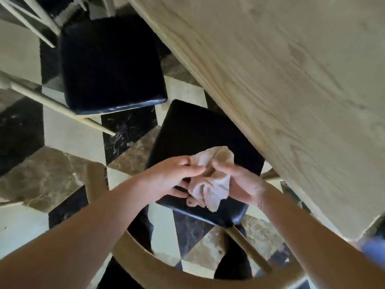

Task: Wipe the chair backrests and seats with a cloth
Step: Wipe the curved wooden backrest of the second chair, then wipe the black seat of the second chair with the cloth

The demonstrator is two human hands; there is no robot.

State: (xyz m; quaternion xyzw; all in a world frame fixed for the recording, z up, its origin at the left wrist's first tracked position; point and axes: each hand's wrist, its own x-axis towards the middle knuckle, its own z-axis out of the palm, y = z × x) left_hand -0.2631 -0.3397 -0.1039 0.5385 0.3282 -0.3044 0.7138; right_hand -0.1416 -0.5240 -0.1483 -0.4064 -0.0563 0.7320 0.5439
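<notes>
gripping cloth [210,180], 2 hands, above seat [193,130]

Soft beige cloth [210,180], glossy black, perhaps leather seat [200,130], pale grained wooden table [281,84], polished marble floor [52,176].

Left hand [177,176], right hand [239,180] together, fingers pinched.

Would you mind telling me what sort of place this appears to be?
Probably a dining room: a long wooden table, black-cushioned chairs tucked beside it, and a patterned marble floor.
</notes>
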